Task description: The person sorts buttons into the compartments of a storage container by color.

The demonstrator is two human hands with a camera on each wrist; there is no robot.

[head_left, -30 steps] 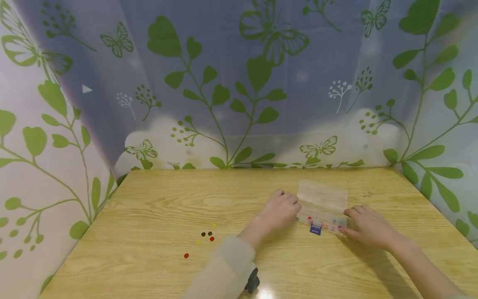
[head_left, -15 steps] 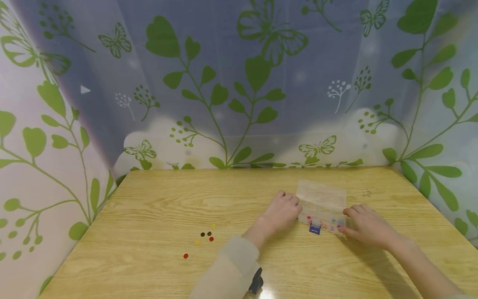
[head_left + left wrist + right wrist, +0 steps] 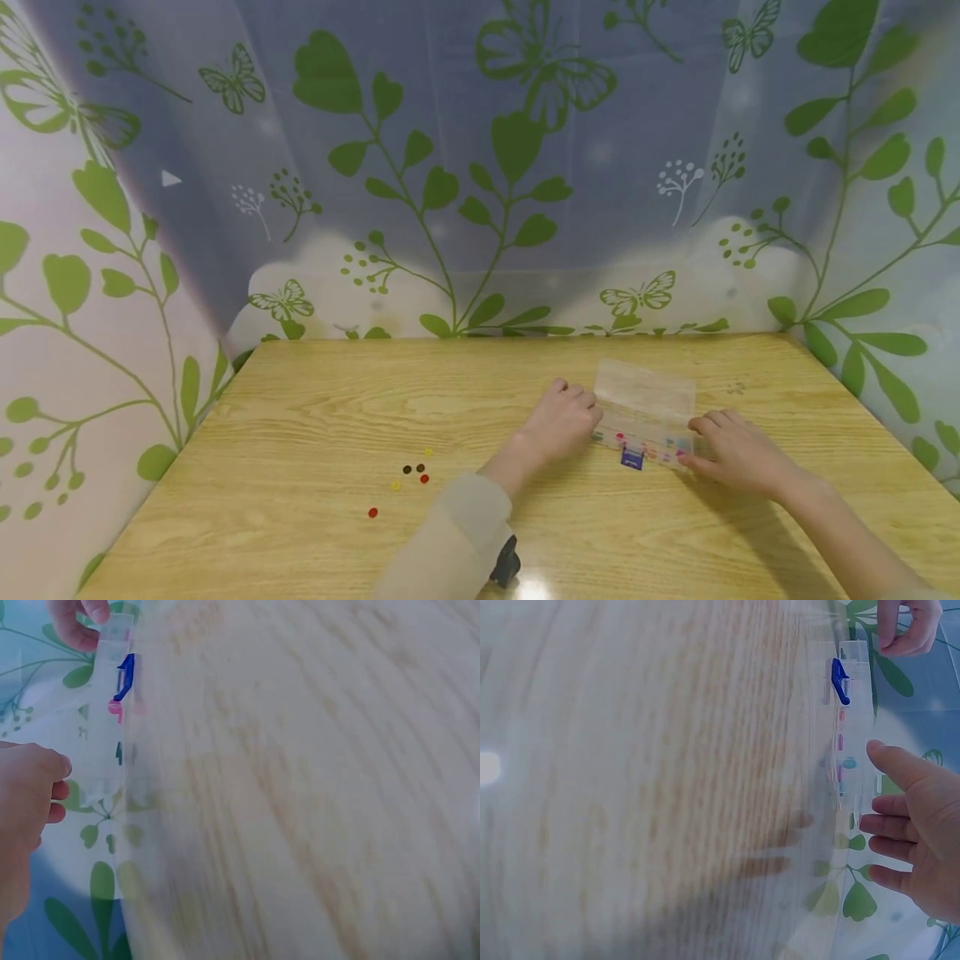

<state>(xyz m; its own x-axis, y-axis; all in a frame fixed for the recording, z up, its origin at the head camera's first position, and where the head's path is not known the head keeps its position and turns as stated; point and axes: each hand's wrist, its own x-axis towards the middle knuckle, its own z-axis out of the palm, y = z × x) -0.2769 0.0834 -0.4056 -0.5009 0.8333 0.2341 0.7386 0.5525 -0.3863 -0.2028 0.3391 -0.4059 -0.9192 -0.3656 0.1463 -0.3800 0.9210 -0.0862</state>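
Note:
A clear plastic compartment box (image 3: 647,421) stands with its lid (image 3: 647,388) raised and a blue latch (image 3: 632,457) on its front. Small pink, teal, orange and purple pieces show through its front wall. My left hand (image 3: 562,421) is at the box's left end, its fingers curled and fingertips right at the rim; I cannot tell whether they pinch anything. At the right end is my right hand (image 3: 738,454), its thumb by the front corner. In the right wrist view the fingers (image 3: 889,825) are fairly straight, apart from the thumb.
Several small round button-like pieces lie left of my left arm: red (image 3: 373,512), yellow (image 3: 396,486) and black (image 3: 407,470). Small clear or grey bits (image 3: 737,388) lie behind the right hand. A leaf-patterned curtain (image 3: 450,208) encloses the wooden table's (image 3: 337,400) back and sides.
My left hand and forearm shift slightly, first right and then back left. A teal piece at the box's left end shows more clearly now. The right hand stays in place.

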